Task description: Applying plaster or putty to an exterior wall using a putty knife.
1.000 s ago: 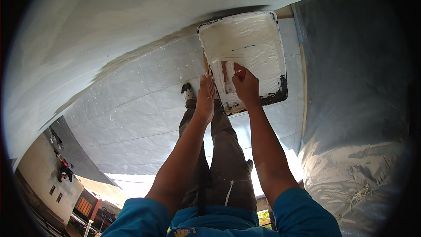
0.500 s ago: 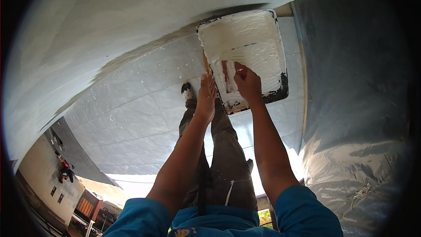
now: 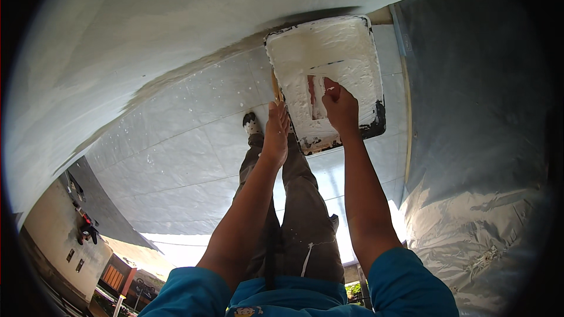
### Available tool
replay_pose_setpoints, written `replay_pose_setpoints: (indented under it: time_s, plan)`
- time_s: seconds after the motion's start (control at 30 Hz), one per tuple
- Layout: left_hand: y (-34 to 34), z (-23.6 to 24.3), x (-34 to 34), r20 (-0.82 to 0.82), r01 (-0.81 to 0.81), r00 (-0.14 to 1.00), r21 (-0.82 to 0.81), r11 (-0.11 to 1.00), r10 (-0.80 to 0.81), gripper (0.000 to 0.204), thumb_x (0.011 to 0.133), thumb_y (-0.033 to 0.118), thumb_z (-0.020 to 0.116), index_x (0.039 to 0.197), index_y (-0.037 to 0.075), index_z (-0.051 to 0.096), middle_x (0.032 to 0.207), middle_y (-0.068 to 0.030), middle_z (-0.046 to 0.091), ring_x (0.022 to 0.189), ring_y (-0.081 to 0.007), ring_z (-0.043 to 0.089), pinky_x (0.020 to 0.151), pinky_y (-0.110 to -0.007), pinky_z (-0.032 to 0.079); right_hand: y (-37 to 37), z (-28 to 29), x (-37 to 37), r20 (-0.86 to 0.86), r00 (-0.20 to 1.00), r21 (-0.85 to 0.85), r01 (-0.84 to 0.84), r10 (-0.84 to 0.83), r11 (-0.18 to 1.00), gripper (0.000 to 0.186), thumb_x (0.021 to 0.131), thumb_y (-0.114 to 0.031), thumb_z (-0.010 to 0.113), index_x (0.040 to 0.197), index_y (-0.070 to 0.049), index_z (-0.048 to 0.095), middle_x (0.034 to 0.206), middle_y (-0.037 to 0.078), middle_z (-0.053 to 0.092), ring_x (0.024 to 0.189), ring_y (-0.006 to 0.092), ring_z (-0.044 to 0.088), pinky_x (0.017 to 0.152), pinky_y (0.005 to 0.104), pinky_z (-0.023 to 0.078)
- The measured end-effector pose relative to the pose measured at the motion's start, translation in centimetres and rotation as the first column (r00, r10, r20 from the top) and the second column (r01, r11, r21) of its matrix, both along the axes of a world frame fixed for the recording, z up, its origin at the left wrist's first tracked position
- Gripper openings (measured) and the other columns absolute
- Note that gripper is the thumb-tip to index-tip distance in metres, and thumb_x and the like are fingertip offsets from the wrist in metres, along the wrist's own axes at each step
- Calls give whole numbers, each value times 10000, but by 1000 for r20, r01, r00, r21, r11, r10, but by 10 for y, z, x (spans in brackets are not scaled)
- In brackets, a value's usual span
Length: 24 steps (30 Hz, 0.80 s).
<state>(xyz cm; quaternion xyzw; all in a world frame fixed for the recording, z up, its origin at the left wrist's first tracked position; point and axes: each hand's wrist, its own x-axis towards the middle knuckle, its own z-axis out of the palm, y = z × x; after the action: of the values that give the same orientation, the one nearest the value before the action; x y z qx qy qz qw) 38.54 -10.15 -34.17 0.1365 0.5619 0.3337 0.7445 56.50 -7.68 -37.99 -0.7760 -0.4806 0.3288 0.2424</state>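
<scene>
In my right hand (image 3: 342, 105) is a flat rectangular trowel (image 3: 312, 97), gripped by its handle, with my fingers closed round it. White paste smears its reddish-brown blade, which rests in a large tray (image 3: 380, 114) with dark edges. Thick white paste (image 3: 320, 41) coats most of the tray. My left hand (image 3: 276, 135) is at the tray's left edge, its fingers stretched out and close together. Whether its palm bears on the tray cannot be made out. A narrow strip of wood (image 3: 275, 85) shows just beyond its fingertips, beside the tray.
A pale grey wall (image 3: 147, 35) curves along the far side and left. Grey sheeting with white splashes (image 3: 176, 135) lies on the floor under my feet. On the right hangs dark sheeting (image 3: 476, 94), crumpled lower down. My shoe (image 3: 251, 122) stands left of the tray.
My right hand and the trowel have shifted a little to the right across the white paste. My left hand has stayed almost in place at the tray's edge.
</scene>
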Motion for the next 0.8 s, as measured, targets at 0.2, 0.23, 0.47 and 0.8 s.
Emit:
replay_pose_setpoints:
  time_s: [0.2,0.23,0.47,0.8]
  plan:
    - [-1,1,0,3,0,1000,-25,1000,0,1040,916,764,253,1514,-75,106,1596,-256,90,1497,-328,84,1212,-402,61,10,3,12,-128,988,-98,77,-89,992,279,801,-193,657,1014,-13,654,887,168,706,823,313,693,759,382,530]
    - [-2,1,2,3,1,1000,-23,1000,0,1043,914,767,255,1514,-73,107,1596,-256,90,1497,-328,84,1212,-402,61,8,-5,9,-194,980,-119,18,-41,993,281,799,-196,660,1013,-13,651,892,170,705,834,322,692,761,386,529]
    - [-1,4,-1,-15,7,1000,-25,1000,-8,1066,898,786,261,1516,-69,108,1595,-259,91,1497,-333,84,1211,-407,57,9,-9,-1,-507,845,-363,-28,-172,931,229,822,-158,625,981,5,654,793,84,674,707,163,648,655,307,522]
    - [0,5,-4,8,-11,1000,-47,999,11,1016,924,752,257,1519,-60,121,1598,-234,129,1495,-310,116,1208,-391,66,-4,5,8,-716,578,-354,183,-391,917,236,808,-73,602,1017,27,649,809,37,650,653,124,609,606,267,506]
